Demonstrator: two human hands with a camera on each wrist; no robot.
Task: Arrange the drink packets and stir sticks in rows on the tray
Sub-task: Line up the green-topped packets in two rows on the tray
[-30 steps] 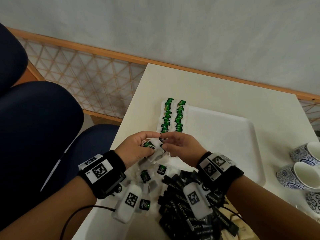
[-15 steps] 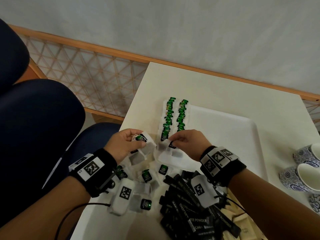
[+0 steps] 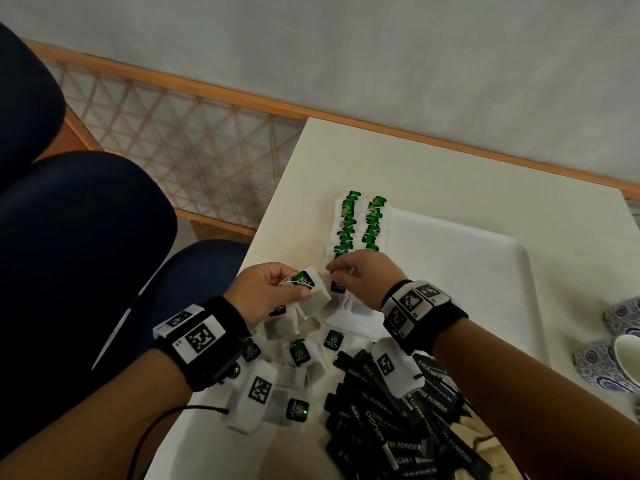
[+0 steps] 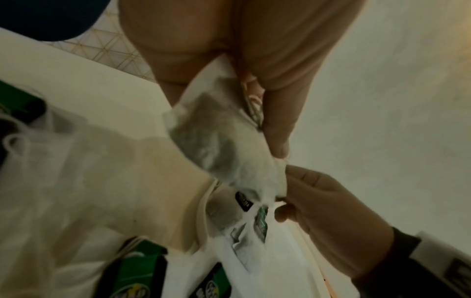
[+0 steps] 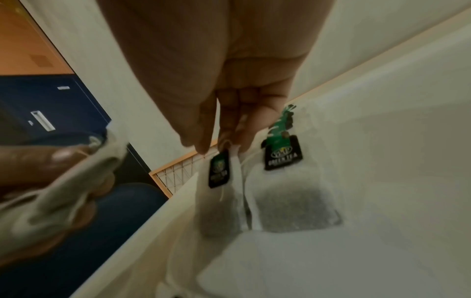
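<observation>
Two rows of green-tagged tea bags (image 3: 360,225) lie along the left side of the white tray (image 3: 485,271). My right hand (image 3: 333,270) pinches the top of one tea bag (image 5: 219,203) and holds it at the near end of the left row, beside the last laid bag (image 5: 293,205). My left hand (image 3: 289,284) grips a small bunch of tea bags (image 4: 221,145) just left of the tray's near corner. Loose tea bags (image 3: 299,355) and a heap of black coffee sticks (image 3: 398,427) lie below my wrists. No stir sticks are recognisable.
Blue-patterned cups (image 3: 620,358) stand at the table's right edge. The table's left edge (image 3: 263,233) runs close beside the tea rows, with dark blue chairs (image 3: 86,220) beyond it. The tray's middle and right hold nothing.
My hands, together a second ago, have parted. The right hand drew one tea bag away toward the row's near end; the left hand shifted left with the other bags.
</observation>
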